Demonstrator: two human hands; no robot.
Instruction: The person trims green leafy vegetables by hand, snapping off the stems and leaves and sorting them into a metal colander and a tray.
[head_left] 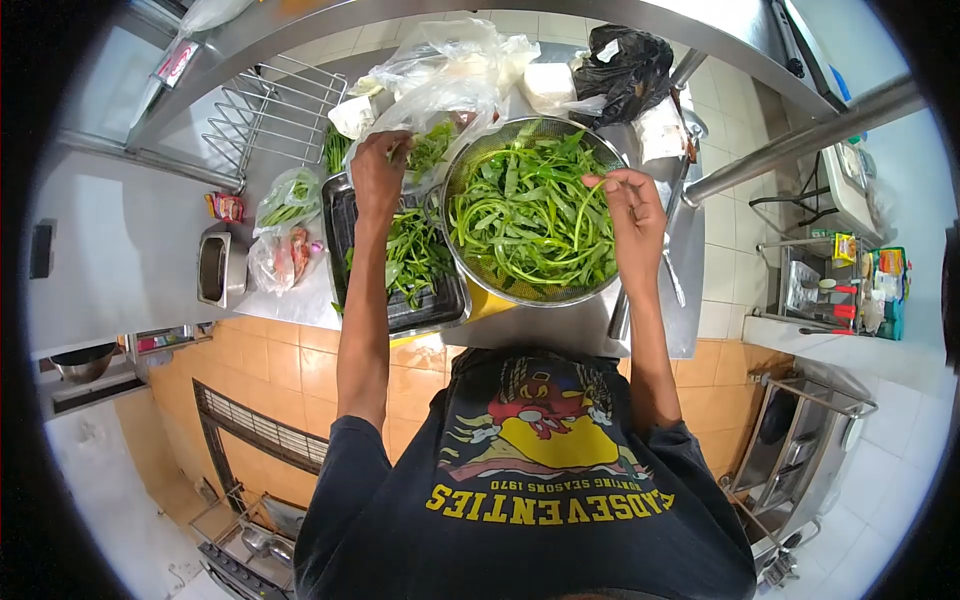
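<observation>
From far off, I have the right hand [635,205] pinching a green stem [603,194] at the rim of the strainer [488,277] full of greens [530,215], but can't tell whether the left hand [378,172], curled by the black tray [428,317], holds anything.

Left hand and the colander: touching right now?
Apart: the head view shows leafy greens in the gap between left hand and colander.
</observation>
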